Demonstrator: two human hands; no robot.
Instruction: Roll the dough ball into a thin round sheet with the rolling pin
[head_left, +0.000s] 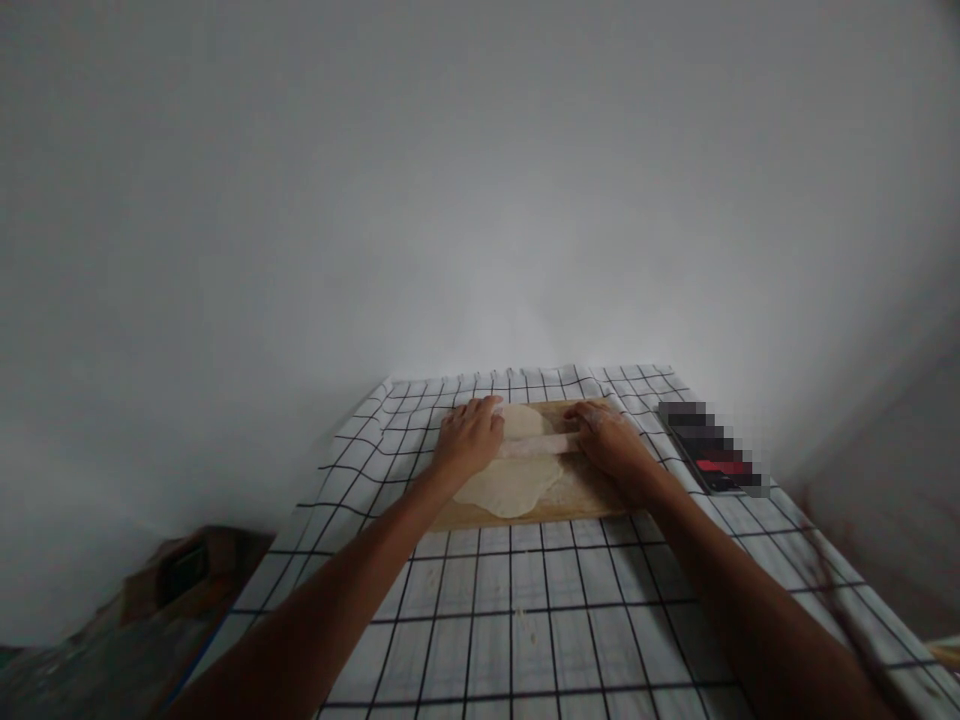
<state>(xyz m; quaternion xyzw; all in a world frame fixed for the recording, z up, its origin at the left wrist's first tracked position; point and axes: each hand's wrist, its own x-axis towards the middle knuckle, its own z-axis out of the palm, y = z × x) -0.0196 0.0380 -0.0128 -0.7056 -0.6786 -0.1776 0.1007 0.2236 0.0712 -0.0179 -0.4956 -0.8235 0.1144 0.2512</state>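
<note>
A flat, pale sheet of dough [514, 490] lies on a wooden board [592, 490]. Across the dough runs a light-coloured rolling pin [538, 446], roughly level from left to right. My left hand [472, 432] is closed over the pin's left end, with its fingers pointing away from me. At the other end, my right hand [606, 436] grips the pin, and whitish flour or dough shows on its fingers. Both ends of the pin are hidden under the hands. Dough shows on the near and far sides of the pin.
A white cloth with black grid lines [529, 640] covers the table, with small crumbs near the front. Right of the board lies a dark, partly pixelated flat object [709, 450]. A plain wall [480, 200] stands behind. On the floor at left is a brown box [184, 570].
</note>
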